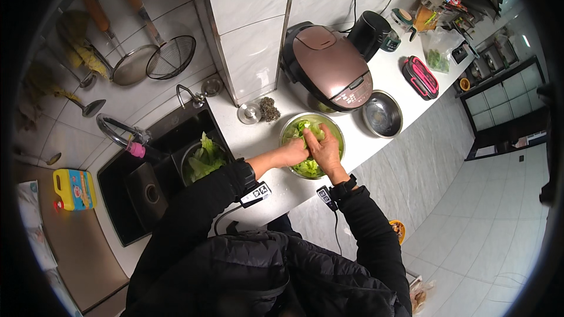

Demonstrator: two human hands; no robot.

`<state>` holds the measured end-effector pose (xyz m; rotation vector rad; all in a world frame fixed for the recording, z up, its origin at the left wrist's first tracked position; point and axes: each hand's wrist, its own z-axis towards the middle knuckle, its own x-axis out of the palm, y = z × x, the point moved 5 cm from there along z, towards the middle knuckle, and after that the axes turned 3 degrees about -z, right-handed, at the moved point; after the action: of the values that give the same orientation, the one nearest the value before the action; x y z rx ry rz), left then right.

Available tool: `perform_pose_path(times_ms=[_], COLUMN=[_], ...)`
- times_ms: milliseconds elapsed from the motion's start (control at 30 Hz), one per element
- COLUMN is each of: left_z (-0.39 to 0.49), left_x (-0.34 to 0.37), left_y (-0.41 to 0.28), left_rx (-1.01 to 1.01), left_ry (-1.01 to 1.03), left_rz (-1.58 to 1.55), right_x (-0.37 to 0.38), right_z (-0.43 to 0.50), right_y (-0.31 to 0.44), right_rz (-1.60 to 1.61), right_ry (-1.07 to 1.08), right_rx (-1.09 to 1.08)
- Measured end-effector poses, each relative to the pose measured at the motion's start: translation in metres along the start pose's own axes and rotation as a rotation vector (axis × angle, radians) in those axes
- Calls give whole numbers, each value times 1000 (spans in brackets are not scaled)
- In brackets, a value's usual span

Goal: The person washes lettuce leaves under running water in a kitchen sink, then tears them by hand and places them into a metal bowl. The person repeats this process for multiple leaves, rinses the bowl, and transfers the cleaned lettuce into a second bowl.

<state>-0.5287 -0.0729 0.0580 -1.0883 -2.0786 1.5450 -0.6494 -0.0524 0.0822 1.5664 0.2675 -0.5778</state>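
Both my hands are over a metal bowl on the white countertop, which holds torn green lettuce. My left hand is closed on lettuce leaves at the bowl's left side. Against it, my right hand grips the same leaves with its thumb and fingers. The fingers partly hide the leaves between them. In the black sink to the left, larger lettuce leaves lie in another round bowl, partly covered by my left sleeve.
Behind the bowl stands a brown multicooker. An empty-looking steel bowl sits to its right, near the counter edge. A dark clump and a clear glass item lie left of it. A faucet arches over the sink.
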Motion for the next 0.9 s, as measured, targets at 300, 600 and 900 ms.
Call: perform_pose_path(times_ms=[300, 600, 900], left_z=[-13, -21, -72], left_x=[11, 6, -92], left_y=[-18, -5, 118], left_rx=[566, 216, 469], left_ry=[-321, -264, -1021], left_rz=[353, 610, -202], right_x=[-13, -49, -9], right_z=[1, 4, -10], right_y=[-86, -34, 22], right_rz=[653, -286, -459], right_ry=[-120, 221, 183], right_rx=[572, 190, -267])
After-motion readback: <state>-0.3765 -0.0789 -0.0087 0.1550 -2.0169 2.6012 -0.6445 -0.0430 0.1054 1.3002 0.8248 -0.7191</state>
